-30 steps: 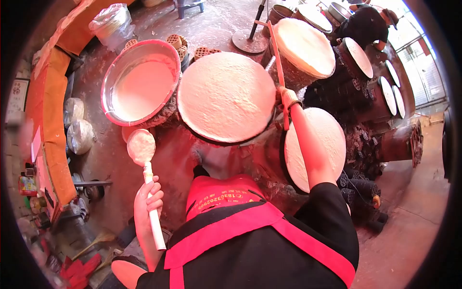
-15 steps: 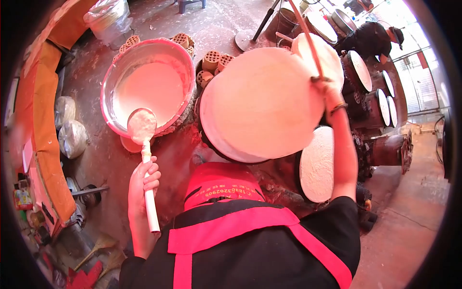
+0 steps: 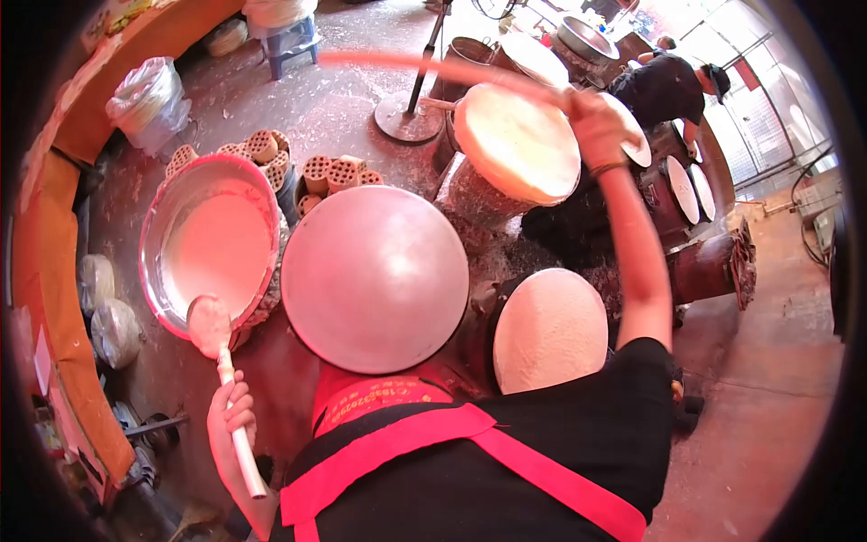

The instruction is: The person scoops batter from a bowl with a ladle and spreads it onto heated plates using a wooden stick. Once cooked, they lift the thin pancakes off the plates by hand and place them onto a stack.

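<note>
My left hand point(image 3: 233, 414) is closed round the pale handle of a ladle point(image 3: 210, 323), its batter-coated bowl at the near rim of a basin point(image 3: 144, 248) of pale batter. My right hand point(image 3: 596, 131), raised at the upper right, grips a long thin stick point(image 3: 397, 61) that is blurred and points left. Below that hand, a round thin pancake point(image 3: 517, 143) lies on a stand-like support. Directly in front of me is a bare, grey, round griddle point(image 3: 375, 280). Right of it, another round griddle carries a pale sheet of batter point(image 3: 551, 330).
Perforated coal briquettes point(image 3: 330, 173) stand behind the griddle and basin. A black pole on a round base point(image 3: 408, 119) rises beyond. Several more round griddles line the right, where another person point(image 3: 664, 88) bends over. A plastic-bagged bucket point(image 3: 149, 104) and a blue stool point(image 3: 291, 45) are far left.
The pancake that covered the middle griddle is off it, leaving its metal surface exposed. My right hand has moved up with the stick, which has swung left. The view has shifted right.
</note>
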### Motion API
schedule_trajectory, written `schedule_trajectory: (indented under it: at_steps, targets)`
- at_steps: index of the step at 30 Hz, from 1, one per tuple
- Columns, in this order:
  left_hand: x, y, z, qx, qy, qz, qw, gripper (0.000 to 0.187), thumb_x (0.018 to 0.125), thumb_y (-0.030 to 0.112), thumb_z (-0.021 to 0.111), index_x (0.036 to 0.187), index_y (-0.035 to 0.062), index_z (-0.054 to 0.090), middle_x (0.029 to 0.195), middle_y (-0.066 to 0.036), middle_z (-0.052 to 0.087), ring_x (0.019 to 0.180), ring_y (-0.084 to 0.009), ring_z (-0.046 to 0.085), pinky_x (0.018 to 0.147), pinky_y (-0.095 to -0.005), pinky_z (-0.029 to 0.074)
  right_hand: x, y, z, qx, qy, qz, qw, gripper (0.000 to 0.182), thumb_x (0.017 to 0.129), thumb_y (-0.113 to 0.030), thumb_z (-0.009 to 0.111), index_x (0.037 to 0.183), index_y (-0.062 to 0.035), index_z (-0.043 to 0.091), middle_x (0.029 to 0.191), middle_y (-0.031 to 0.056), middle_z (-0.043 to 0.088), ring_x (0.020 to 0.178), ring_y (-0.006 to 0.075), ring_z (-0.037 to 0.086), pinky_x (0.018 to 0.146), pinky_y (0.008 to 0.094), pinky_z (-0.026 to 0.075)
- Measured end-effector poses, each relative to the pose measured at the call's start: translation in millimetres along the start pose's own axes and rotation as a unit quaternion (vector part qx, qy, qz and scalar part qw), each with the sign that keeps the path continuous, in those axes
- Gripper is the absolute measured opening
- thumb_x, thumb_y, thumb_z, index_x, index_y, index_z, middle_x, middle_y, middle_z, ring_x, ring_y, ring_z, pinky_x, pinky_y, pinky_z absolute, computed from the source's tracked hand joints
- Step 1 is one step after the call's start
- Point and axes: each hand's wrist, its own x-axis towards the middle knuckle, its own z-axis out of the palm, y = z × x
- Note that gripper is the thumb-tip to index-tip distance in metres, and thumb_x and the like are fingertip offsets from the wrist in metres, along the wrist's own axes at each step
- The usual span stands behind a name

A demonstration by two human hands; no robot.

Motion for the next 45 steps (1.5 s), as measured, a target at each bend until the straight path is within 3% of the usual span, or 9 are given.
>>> schedule_trajectory:
  at_steps: [9,15,20,23,24,29,39,42,45]
  targets:
    - [-16,-40,31,-0.046,0.023,0.027,0.998,0.024,0.098,0.009,0.037,0.114,-0.0091,0.039,0.075,-0.005,0.038,0.048,-0.0076,0.036,0.034,-0.0201,0.033,-126,-115,134,0.141,-0.034,0.089,0.985,0.010,0.083,-0.018,0.057,0.086,-0.0132,0.065,0.079,0.0034,0.066,0.080,0.0232,0.065,0.060,0.0354,0.055]
    - [-3,-26,41,-0.066,0.033,0.004,0.997,0.024,0.098,0.008,0.037,0.115,-0.0086,0.038,0.074,-0.005,0.037,0.048,-0.0076,0.036,0.035,-0.0197,0.034,-131,-120,89,0.167,-0.097,0.152,0.969,0.068,0.068,-0.018,0.073,0.133,-0.0131,0.050,0.125,0.0128,0.054,0.109,0.0356,0.052,0.090,0.0453,0.047]
    - [18,22,37,-0.100,0.011,-0.041,0.994,0.022,0.098,0.007,0.039,0.115,-0.0067,0.040,0.073,-0.004,0.038,0.048,-0.0064,0.035,0.037,-0.0187,0.032,-72,-179,27,0.362,-0.199,0.136,0.901,0.036,0.085,-0.028,0.062,0.114,-0.0068,0.059,0.092,0.0140,0.066,0.082,0.0389,0.063,0.075,0.0454,0.050]
    - [45,75,28,-0.106,0.000,-0.081,0.991,0.021,0.099,0.011,0.043,0.112,-0.0056,0.041,0.074,-0.003,0.038,0.050,-0.0047,0.035,0.038,-0.0172,0.031,-23,-262,-52,0.611,-0.538,0.226,0.535,0.051,0.092,-0.055,0.051,0.116,-0.0113,0.059,0.065,-0.0014,0.055,0.048,0.0065,0.046,0.043,0.0214,0.034]
    - [56,97,26,-0.080,0.010,-0.070,0.994,0.023,0.099,0.012,0.043,0.113,-0.0064,0.040,0.074,-0.003,0.039,0.050,-0.0044,0.035,0.037,-0.0171,0.032,-23,-290,-64,0.671,-0.568,0.214,0.427,0.054,0.092,-0.053,0.052,0.127,-0.0130,0.053,0.067,-0.0013,0.056,0.043,0.0072,0.043,0.039,0.0210,0.032]
    - [146,231,-7,0.112,0.108,-0.004,0.988,0.026,0.099,0.019,0.047,0.108,-0.0050,0.041,0.073,-0.002,0.040,0.049,-0.0031,0.035,0.036,-0.0158,0.031,13,-440,-125,0.699,-0.613,0.291,0.224,0.053,0.094,-0.027,0.050,0.144,-0.0166,0.034,0.083,0.0064,0.059,0.050,0.0106,0.049,0.039,0.0213,0.035]
    - [270,356,-61,0.319,0.222,0.066,0.919,0.009,0.093,0.013,0.045,0.097,0.0061,0.039,0.063,0.002,0.036,0.043,-0.0059,0.031,0.036,-0.0200,0.029,90,-655,-59,0.595,-0.619,0.146,0.491,0.049,0.094,-0.014,0.043,0.143,-0.0171,0.037,0.062,0.0012,0.052,0.043,0.0111,0.046,0.040,0.0283,0.039]
    - [284,362,-43,0.476,0.220,0.088,0.847,0.017,0.094,0.014,0.045,0.101,-0.0013,0.043,0.063,-0.005,0.047,0.045,-0.0136,0.047,0.037,-0.0291,0.038,37,-650,-53,0.579,-0.514,-0.020,0.633,0.048,0.094,-0.011,0.042,0.142,-0.0151,0.038,0.062,0.0170,0.056,0.050,0.0283,0.057,0.051,0.0397,0.046]
    - [345,380,-53,0.814,0.140,0.179,0.535,0.023,0.094,0.012,0.044,0.110,-0.0045,0.044,0.073,-0.015,0.060,0.056,-0.0223,0.063,0.043,-0.0349,0.048,13,-605,-131,0.540,-0.586,0.151,0.585,0.048,0.095,-0.014,0.042,0.143,-0.0158,0.038,0.061,0.0170,0.055,0.049,0.0263,0.056,0.051,0.0394,0.046]
